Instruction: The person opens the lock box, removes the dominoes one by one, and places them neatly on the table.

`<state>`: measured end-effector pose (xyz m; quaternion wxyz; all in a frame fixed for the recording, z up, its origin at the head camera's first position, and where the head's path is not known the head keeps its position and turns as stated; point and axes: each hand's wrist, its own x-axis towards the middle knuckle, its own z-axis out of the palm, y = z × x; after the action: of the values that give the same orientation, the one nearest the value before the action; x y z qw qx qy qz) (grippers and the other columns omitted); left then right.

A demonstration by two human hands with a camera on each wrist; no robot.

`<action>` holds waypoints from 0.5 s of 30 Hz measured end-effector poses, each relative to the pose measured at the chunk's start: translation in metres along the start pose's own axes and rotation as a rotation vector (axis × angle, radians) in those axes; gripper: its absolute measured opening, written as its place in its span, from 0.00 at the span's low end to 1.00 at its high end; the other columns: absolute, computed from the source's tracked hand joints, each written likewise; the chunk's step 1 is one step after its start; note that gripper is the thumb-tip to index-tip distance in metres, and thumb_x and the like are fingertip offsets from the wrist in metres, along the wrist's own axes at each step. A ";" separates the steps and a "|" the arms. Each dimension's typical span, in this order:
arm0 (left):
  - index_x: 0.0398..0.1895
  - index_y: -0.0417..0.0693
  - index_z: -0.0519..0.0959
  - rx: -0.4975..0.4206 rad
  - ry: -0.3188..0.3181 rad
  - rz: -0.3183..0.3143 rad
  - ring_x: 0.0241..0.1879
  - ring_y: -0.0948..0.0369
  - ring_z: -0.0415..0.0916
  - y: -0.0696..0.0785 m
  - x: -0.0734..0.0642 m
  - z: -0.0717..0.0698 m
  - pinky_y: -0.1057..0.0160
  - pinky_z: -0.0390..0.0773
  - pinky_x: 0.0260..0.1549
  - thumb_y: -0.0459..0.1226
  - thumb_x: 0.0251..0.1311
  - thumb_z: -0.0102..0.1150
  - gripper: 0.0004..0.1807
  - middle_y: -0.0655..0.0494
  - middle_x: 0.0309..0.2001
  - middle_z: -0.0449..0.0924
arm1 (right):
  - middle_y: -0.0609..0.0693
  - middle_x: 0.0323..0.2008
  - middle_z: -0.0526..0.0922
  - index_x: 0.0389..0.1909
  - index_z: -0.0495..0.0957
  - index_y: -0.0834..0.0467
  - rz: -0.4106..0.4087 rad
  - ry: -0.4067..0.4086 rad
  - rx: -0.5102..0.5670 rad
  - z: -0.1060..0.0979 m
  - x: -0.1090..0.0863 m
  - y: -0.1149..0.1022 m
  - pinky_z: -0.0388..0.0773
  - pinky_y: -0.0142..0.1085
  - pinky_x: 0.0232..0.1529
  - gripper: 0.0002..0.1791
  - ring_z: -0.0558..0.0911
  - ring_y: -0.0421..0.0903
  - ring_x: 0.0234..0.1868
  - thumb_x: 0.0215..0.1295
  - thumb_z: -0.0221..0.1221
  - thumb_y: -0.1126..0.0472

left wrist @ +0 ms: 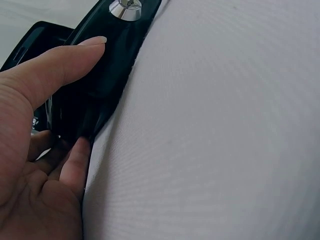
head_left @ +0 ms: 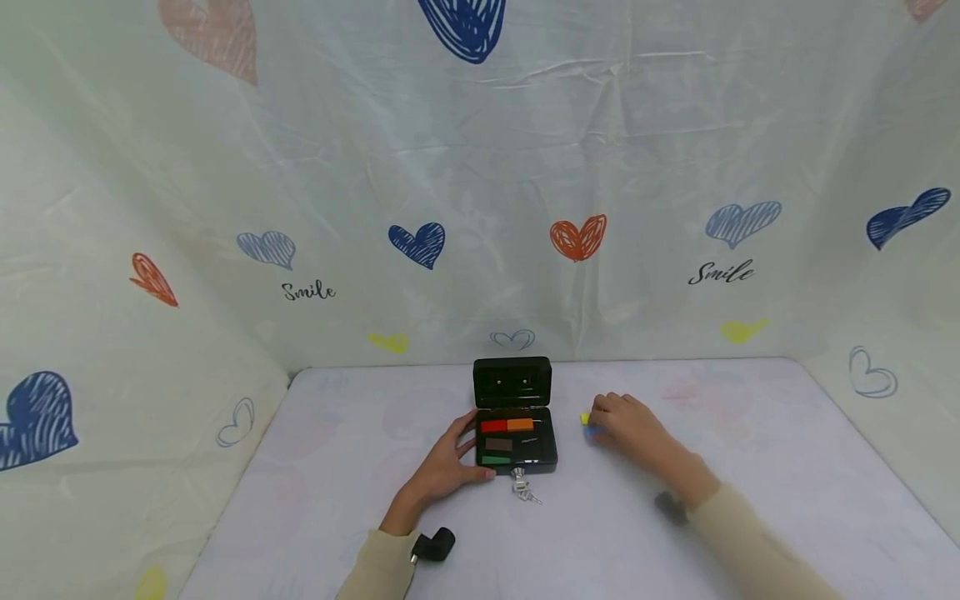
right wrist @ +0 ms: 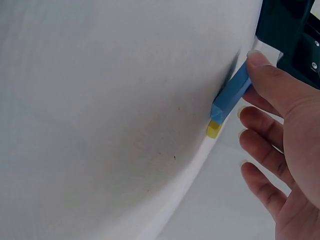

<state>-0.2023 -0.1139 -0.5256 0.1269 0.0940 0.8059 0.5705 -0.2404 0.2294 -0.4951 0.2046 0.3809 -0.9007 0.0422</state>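
Note:
A black cash box (head_left: 543,454) stands on the table with its lid (head_left: 512,379) raised. Inside lie a red block (head_left: 493,426), an orange block (head_left: 520,424), a brown block (head_left: 498,444) and a green block (head_left: 496,460). My left hand (head_left: 442,468) grips the box's near left corner, thumb against the front and fingers along the side. Right of the box, my right hand (head_left: 633,432) pinches a blue block (right wrist: 231,95) between thumb and index finger, the other fingers loosely bent. A yellow block (right wrist: 213,129) shows just past the blue one's end.
Keys (head_left: 527,492) hang from the lock on the box's front. Behind the white table (head_left: 315,483) rises a pale curtain (head_left: 480,167) printed with hearts. A small black device (head_left: 435,545) is worn on the left wrist.

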 end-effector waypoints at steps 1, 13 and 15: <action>0.85 0.44 0.53 0.000 0.000 0.001 0.76 0.35 0.63 0.000 0.000 0.000 0.47 0.79 0.67 0.28 0.54 0.80 0.59 0.36 0.83 0.53 | 0.47 0.33 0.79 0.30 0.86 0.57 -0.001 0.002 0.001 0.000 0.000 0.000 0.76 0.35 0.33 0.12 0.76 0.46 0.33 0.49 0.81 0.64; 0.85 0.43 0.54 0.013 0.003 0.006 0.75 0.35 0.64 -0.001 0.001 0.000 0.46 0.78 0.67 0.29 0.53 0.80 0.58 0.36 0.82 0.54 | 0.46 0.32 0.77 0.30 0.87 0.57 -0.007 0.014 0.007 0.004 0.001 0.001 0.72 0.33 0.31 0.13 0.74 0.44 0.32 0.47 0.82 0.64; 0.85 0.43 0.54 0.015 0.005 0.006 0.75 0.35 0.65 -0.001 0.001 0.000 0.46 0.78 0.67 0.29 0.53 0.81 0.58 0.35 0.82 0.55 | 0.46 0.32 0.77 0.31 0.87 0.57 0.000 -0.001 0.004 0.004 0.002 0.001 0.72 0.33 0.31 0.12 0.73 0.44 0.32 0.48 0.82 0.64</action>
<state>-0.2031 -0.1138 -0.5266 0.1223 0.0958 0.8103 0.5651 -0.2437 0.2282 -0.4982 0.2033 0.3816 -0.9006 0.0437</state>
